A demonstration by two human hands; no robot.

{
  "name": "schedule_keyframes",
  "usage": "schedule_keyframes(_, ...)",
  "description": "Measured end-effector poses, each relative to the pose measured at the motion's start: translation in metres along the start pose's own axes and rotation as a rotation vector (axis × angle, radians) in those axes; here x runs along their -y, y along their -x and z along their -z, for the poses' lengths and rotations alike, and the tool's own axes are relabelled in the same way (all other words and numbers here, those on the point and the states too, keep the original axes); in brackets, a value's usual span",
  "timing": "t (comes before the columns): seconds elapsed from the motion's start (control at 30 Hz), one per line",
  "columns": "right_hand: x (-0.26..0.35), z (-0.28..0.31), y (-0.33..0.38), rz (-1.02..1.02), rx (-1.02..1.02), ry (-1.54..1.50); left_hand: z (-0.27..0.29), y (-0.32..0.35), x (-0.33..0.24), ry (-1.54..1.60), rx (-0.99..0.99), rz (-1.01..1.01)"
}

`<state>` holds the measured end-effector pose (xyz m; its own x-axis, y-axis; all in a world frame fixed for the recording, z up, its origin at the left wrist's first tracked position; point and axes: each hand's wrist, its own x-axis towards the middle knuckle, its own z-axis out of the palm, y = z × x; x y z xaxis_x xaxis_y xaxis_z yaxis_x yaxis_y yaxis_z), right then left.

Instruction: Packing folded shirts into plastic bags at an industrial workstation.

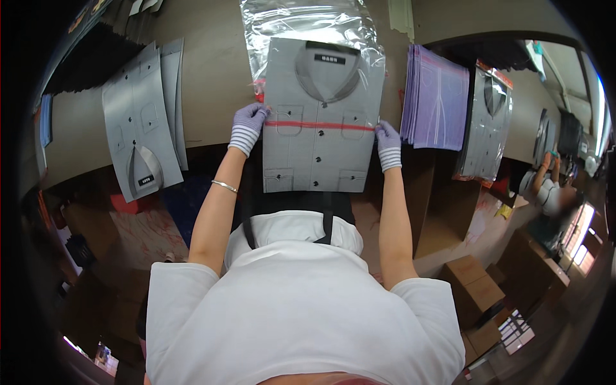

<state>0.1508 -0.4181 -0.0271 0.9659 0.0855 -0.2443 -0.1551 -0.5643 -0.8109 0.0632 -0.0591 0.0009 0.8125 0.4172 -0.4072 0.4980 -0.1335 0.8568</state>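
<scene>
In front of me a folded grey shirt (pixel 316 157) with dark buttons lies collar away from me. Its upper part is inside a clear plastic bag (pixel 308 19), whose red-striped edge crosses the chest pockets; the lower part sticks out towards me. Both hands wear purple gloves with striped cuffs. My left hand (pixel 248 130) is closed with fingertips pinching the bag's edge at the shirt's left side. On the opposite side, my right hand (pixel 388 145) has its fingers closed at the other end of the red stripe. Its thumb is partly hidden.
Further grey folded shirts (pixel 138 122) lie left on the table. To the right are a stack of purplish flat bags (pixel 436 96) and a bagged grey shirt (pixel 486 125). Cardboard boxes (pixel 471 289) stand on the floor at right. Another person (pixel 548 192) works farther right.
</scene>
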Motion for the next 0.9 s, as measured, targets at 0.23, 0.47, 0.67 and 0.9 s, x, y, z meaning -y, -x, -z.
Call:
schedule_keyframes(0.23,0.023,0.0,-0.023,-0.066,-0.146,-0.235,-0.01,0.029,0.019,-0.046,0.235,0.054)
schedule_keyframes(0.47,-0.023,0.051,0.079,-0.272,0.087,-0.35,-0.012,0.096,0.03,-0.195,0.574,-0.036)
schedule_keyframes(0.67,0.001,0.031,0.189,-0.856,0.01,-1.038,0.016,0.148,0.013,-0.117,0.746,-0.119)
schedule_keyframes(0.9,0.148,0.067,0.144,-0.282,-0.19,-0.858,0.044,0.144,-0.121,0.178,1.029,-0.364)
